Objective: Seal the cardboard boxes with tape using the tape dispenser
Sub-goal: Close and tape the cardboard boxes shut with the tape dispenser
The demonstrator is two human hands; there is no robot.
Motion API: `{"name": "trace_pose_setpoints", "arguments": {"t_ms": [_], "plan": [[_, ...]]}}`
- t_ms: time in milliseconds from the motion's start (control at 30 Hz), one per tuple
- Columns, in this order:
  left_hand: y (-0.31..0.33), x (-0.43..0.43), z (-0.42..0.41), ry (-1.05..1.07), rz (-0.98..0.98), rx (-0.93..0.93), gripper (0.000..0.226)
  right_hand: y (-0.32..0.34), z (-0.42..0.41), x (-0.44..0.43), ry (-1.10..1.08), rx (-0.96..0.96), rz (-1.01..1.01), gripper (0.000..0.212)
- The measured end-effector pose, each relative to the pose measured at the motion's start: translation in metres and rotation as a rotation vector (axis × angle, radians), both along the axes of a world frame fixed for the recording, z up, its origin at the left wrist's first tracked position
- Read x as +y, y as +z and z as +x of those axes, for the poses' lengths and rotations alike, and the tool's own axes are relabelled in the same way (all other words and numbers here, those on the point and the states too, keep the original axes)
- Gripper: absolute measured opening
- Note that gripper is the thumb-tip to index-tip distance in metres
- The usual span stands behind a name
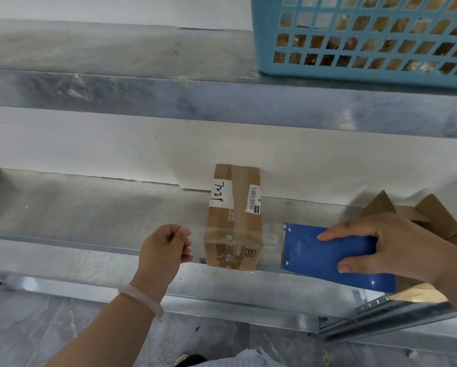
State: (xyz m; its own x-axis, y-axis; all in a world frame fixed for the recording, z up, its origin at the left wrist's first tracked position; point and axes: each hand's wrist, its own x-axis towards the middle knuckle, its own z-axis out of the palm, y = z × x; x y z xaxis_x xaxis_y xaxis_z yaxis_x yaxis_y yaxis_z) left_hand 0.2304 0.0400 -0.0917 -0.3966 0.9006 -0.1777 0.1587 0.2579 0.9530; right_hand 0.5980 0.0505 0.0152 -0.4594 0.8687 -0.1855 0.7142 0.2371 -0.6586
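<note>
The cardboard box sits on the shelf. My left hand is at its 9 o'clock, the tape dispenser at 3 under my right hand, and the tape is stretched between them across the box. A basket stands higher at 1 o'clock.

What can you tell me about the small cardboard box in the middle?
The box is brown cardboard, lying on a metal shelf, its far end by the white wall. It bears a handwritten white label and a barcode sticker. Clear tape crosses its near end, stretched between the left hand and the blue dispenser in the right hand.
</note>
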Motion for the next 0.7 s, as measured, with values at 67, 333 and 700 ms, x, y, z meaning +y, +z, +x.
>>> {"name": "trace_pose_setpoints", "arguments": {"t_ms": [67,333,700], "plan": [[-0.006,0.001,0.001,0.000,-0.033,-0.013,0.017,-0.006,-0.003,0.003,0.002,-0.022,-0.012,0.052],[-0.019,0.007,0.026,-0.092,-0.074,0.084,0.022,-0.029,-0.025,0.017,0.026,-0.063,0.012,0.050],[0.007,0.017,0.010,-0.104,0.026,0.330,0.057,-0.034,-0.028,0.016,0.025,-0.027,0.026,0.051]]}}
